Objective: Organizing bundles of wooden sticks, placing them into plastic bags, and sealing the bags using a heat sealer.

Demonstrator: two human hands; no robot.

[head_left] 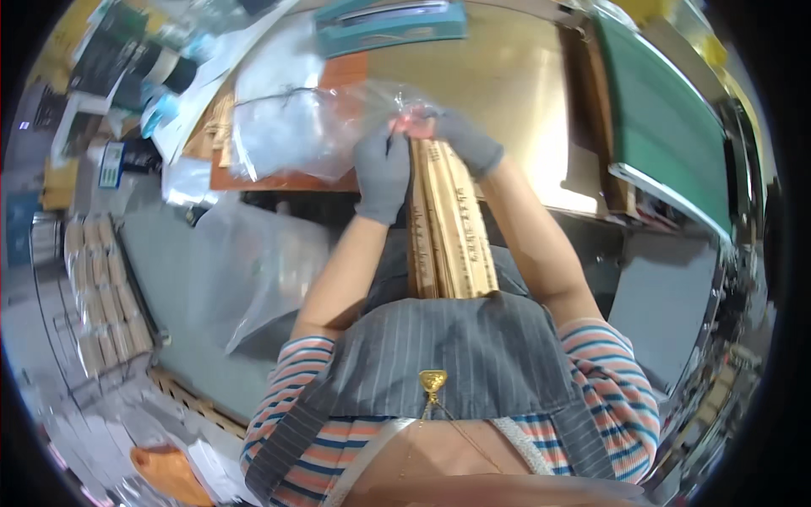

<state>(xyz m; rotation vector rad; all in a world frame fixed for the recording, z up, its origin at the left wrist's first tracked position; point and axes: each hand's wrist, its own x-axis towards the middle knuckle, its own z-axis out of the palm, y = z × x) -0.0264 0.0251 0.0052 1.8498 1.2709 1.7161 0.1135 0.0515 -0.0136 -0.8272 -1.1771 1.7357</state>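
Observation:
My left hand and my right hand, in grey gloves with bare fingertips, meet over the table's near edge. Their fingertips pinch together at the rim of a clear plastic bag, which spreads away to the left over the table. A small dark strip shows by the left fingers; what it is I cannot tell. Below the hands, between my forearms, a bundle of long tan printed strips leans against my grey striped apron. Its top end is partly hidden behind the fingers.
A teal box stands at the table's far edge. To the right is a green board with a pale rim. Another clear plastic bag hangs at the near left. Further left, a rack holds several tan bundles.

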